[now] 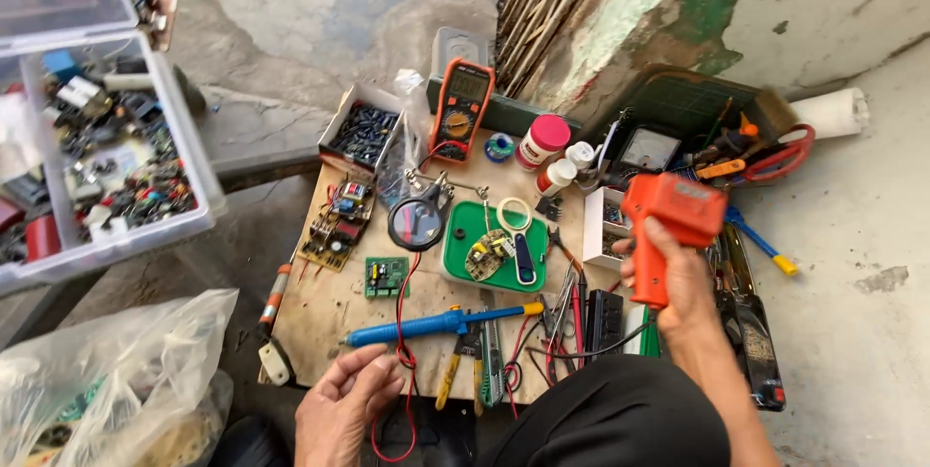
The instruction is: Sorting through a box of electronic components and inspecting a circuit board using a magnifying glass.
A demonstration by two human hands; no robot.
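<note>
Left hand [341,399] at board edge [320,370].

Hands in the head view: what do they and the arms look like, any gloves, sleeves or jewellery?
Both hands are bare: no gloves on the left hand or the right hand. No rings, watch or bands show. The right forearm is uncovered as far as the frame edge, with no sleeve in sight. Only the left wrist shows, also without a cuff. Dark clothing fills the bottom edge between the arms.

Bright even daylight, soft faint shadows, sharp centre, slight wide-angle stretch and softness at the edges
</note>
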